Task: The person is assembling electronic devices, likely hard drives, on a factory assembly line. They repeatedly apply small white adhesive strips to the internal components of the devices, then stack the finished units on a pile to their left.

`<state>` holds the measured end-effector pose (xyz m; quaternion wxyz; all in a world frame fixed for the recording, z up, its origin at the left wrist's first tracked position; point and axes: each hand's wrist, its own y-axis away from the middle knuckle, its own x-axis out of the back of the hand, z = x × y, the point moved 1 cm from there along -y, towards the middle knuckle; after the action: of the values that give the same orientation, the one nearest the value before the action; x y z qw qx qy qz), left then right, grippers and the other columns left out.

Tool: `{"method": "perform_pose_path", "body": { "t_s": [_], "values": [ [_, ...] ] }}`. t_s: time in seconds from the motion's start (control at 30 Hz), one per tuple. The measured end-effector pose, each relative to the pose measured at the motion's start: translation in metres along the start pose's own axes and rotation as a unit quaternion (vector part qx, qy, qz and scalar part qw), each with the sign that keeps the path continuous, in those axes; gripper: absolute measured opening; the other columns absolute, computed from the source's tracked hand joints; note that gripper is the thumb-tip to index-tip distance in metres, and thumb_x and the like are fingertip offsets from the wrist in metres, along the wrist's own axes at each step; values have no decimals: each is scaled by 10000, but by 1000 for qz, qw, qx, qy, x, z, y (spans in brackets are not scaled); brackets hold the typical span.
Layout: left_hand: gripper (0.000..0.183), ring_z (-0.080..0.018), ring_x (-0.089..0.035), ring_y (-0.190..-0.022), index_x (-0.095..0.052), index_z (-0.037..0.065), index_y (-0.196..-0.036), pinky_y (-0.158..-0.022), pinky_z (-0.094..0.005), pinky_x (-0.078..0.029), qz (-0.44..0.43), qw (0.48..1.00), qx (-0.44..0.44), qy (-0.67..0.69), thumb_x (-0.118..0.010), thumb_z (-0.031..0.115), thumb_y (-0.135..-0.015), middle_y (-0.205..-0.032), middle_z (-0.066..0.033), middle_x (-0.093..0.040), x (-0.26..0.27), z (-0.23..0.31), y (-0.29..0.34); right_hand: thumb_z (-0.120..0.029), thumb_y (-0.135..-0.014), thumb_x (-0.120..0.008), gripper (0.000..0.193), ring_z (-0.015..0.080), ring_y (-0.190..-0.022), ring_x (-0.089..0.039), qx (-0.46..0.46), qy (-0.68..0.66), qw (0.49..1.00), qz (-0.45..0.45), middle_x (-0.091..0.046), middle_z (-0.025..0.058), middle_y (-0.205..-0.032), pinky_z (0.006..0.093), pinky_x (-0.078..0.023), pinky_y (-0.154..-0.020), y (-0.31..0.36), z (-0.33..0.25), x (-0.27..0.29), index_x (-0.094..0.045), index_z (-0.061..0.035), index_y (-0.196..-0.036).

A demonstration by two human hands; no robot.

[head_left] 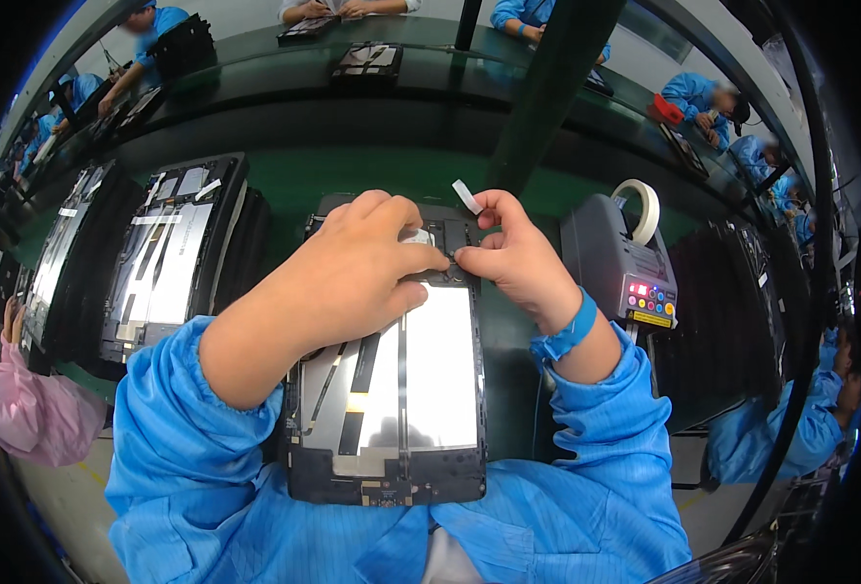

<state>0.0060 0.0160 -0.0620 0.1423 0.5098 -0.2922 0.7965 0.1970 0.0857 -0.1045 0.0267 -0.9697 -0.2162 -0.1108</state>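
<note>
An opened tablet (421,389) with silver shielding and black flat cables lies face down in front of me on the green mat. My left hand (353,268) rests on its upper part, fingertips pressing near the top edge. My right hand (513,253) pinches something small at the same spot, thumb and forefinger meeting my left fingertips. A short white tape strip (466,196) sticks up from my right hand's raised finger. A blue wrist strap (567,334) circles my right wrist.
A grey tape dispenser (620,263) with a white tape roll (642,206) stands to the right. Stacks of opened tablets (163,253) lie at left, dark trays (732,292) at right. Other people in blue coats work around the conveyor behind; a pink-sleeved person (32,409) is at left.
</note>
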Motion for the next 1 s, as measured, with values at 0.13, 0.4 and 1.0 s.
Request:
{"method": "perform_pose_path", "body": {
  "t_s": [0.13,0.4,1.0],
  "values": [
    [276,-335,-475,-1088,-686,95,-1001,-937,-423,-398,28,999,16,7,-669,102,-726,-1091,-162,-525,-7,0,0,-12,-737,-646,488,63,-722,-506,-6,-35,999,-1,-415,63,-1052,216,-425,-661,4,-3,1,-443,-38,-1179],
    [245,-335,-464,-1108,-697,94,-977,-957,-419,-383,50,998,33,34,-638,103,-739,-1102,-167,-513,-10,-6,1,-117,-875,-616,88,36,-719,-485,41,-105,994,8,-542,-43,-750,192,-395,-642,12,-5,20,-594,-34,-895],
    [189,-301,-456,-1084,-744,131,-910,-964,-399,-337,3,989,120,88,-637,166,-758,-1077,-116,-534,-12,-16,-9,-190,-761,-663,173,118,-548,-477,31,307,929,-205,-538,30,-584,274,-402,-523,-18,-38,12,-628,-22,-740]
  ]
}}
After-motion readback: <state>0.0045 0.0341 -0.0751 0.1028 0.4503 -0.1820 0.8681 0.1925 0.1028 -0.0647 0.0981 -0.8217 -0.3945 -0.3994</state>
